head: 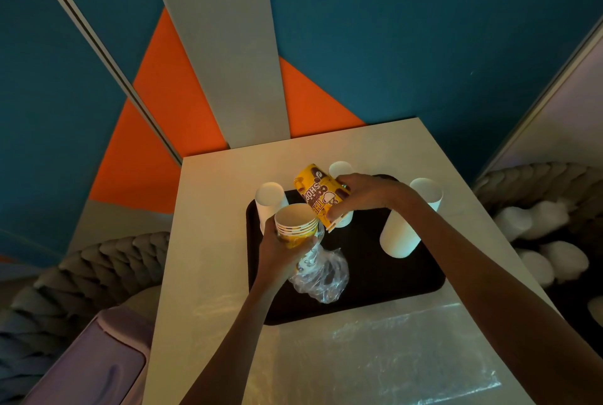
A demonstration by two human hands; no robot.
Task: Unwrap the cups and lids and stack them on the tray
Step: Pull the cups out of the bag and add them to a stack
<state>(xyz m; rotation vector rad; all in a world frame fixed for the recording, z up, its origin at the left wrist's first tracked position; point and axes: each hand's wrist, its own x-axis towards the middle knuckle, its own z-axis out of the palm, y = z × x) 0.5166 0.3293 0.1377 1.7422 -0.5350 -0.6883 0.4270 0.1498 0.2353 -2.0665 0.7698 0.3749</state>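
A pale desk is carrying a black tray around its middle. A flat clear plastic wrapper is lying toward the near edge, just beside the tray.

Café: branded paper cups, serving tray

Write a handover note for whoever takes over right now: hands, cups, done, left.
Left hand: grips the nested yellow stack, mouths up, over the tray; clear wrap hangs from its bottom.
Right hand: holds a printed yellow cup, tilted, beside that stack.
Done: white stacks stand on the tray; a flat wrap lies on the table.
Left: strip the hanging wrap, probably nest the yellow cups, set them on the tray.
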